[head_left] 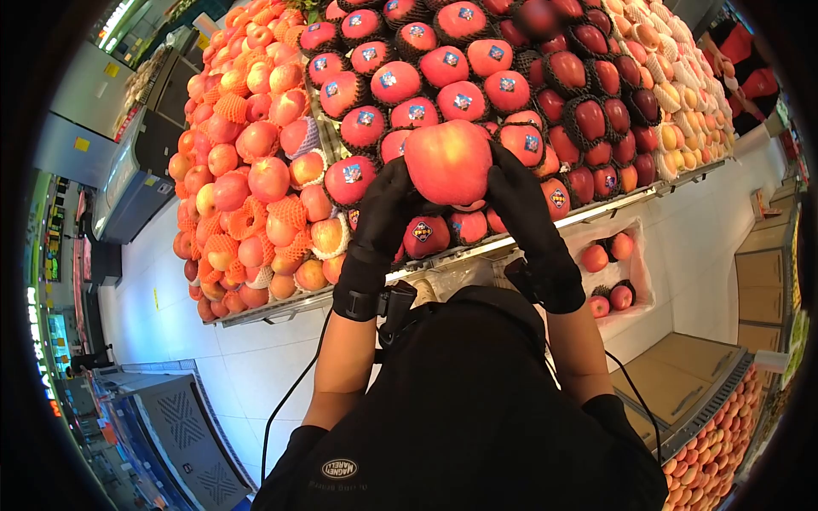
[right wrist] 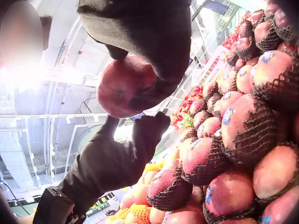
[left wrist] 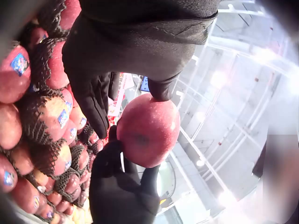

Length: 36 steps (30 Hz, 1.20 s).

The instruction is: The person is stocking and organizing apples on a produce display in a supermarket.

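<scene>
One large red apple [head_left: 449, 162] with a pale yellow patch is held up in front of the stacked fruit, between two black-gloved hands. My left hand [head_left: 383, 209] grips its left side; in the left wrist view the left thumb [left wrist: 160, 88] presses against the apple's skin. On the opposite side, my right hand [head_left: 527, 223] holds the apple, its fingers curled along the side in the right wrist view. No net or sticker shows on this apple [right wrist: 122, 88]. Behind it sit red apples with blue stickers [head_left: 394, 83] in dark foam nets.
Orange-red apples [head_left: 256, 140], some in orange nets, fill the display's left part. Dark red apples [head_left: 590, 119] and pale-netted fruit [head_left: 660, 85] lie to the right. A metal edge [head_left: 609, 204] fronts the display. Below, a lined box [head_left: 635, 281] contains several apples.
</scene>
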Available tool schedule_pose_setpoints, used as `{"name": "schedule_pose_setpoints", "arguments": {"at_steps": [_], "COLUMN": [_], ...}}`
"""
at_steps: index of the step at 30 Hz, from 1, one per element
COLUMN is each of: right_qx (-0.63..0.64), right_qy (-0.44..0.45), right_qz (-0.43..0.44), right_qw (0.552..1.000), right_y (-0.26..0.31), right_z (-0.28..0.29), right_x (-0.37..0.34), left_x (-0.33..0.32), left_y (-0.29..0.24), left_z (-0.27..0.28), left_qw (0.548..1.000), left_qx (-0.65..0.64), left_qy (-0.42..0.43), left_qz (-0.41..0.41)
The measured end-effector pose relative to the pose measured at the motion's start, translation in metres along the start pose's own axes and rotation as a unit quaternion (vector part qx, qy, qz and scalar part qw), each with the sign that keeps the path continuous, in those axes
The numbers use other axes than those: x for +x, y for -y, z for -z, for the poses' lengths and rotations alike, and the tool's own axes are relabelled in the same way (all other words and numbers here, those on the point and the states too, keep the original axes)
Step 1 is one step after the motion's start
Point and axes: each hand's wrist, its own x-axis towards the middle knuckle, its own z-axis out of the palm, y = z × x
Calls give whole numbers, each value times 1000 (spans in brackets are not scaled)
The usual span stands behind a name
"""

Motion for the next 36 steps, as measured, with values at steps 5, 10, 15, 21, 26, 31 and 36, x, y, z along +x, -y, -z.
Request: {"name": "schedule_pose_setpoints", "arguments": {"at_steps": [5, 10, 15, 21, 26, 31, 36], "right_qx": [-27, 21, 19, 45, -65, -52, -51], "right_qy": [-24, -19, -18, 39, 13, 1, 26], "right_qz": [25, 8, -4, -18, 14, 28, 87], "right_qw": [999, 1000, 1000, 998, 998, 998, 995], "right_y": [-14, 5, 3, 4, 12, 5, 12], "right_z": [2, -4, 0, -2, 4, 8, 2], "right_x": [6, 4, 5, 6, 6, 8, 8], "left_x": [-1, -2, 2, 6, 3, 6, 3], "left_y": [2, 3, 6, 9, 0, -7, -13], "left_z": [2, -1, 5, 14, 1, 7, -6], "left_qw": [975, 962, 982, 949, 973, 965, 916], "left_qx": [174, 244, 178, 277, 208, 230, 326], "left_qy": [-67, -43, 37, 97, 42, 78, 124], "left_qz": [-119, -112, -52, -115, -92, -98, -199]}}
